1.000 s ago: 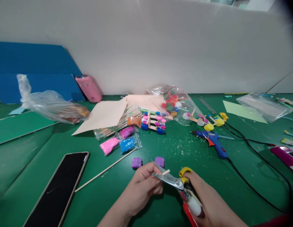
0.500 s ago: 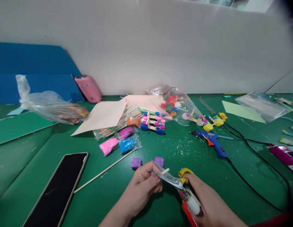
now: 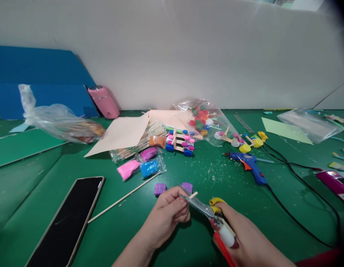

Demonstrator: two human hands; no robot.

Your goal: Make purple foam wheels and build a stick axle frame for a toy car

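Note:
My left hand (image 3: 169, 208) is closed in a pinch around a short wooden stick (image 3: 193, 194), whose pale end pokes out past the scissor blades. My right hand (image 3: 248, 233) grips scissors (image 3: 202, 208) with yellow and red handles, and the blades cross the stick close to my left fingertips. A white rounded piece (image 3: 227, 236) and a flat wooden strip show between the handles, against my right palm. Just beyond my left hand lie two purple clay blocks (image 3: 160, 189). A long thin wooden stick (image 3: 124, 196) rests between the phone (image 3: 66, 222) and the clay packets (image 3: 149, 168).
A blue glue gun (image 3: 251, 167) with a black cord lies to the right. Farther back are small wheeled stick models (image 3: 179, 142), a bag of coloured caps (image 3: 201, 116), bagged sticks, paper (image 3: 119, 133) and a pink bottle (image 3: 103, 102) by the wall.
The scissor blades look closer together around the stick, and the stick's end has tilted slightly. Both hands stay in nearly the same place; the view has shifted a little.

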